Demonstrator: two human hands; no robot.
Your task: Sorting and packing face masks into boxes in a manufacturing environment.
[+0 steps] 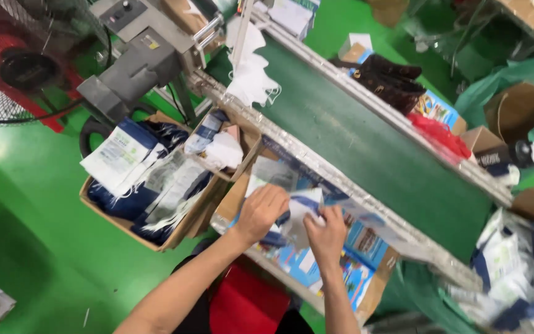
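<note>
Now — packet (301, 207) between both hands' grip

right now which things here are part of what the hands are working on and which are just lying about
In hand:
- left hand and right hand on a clear pouch
- open cardboard box of blue packets beneath them

Lying about:
- white masks at the end of the green conveyor belt
- box of dark blue bundles
- red fan
- dark handbag

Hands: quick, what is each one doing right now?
Left hand: closed on a clear packet.
Right hand: gripping a white mask.
</note>
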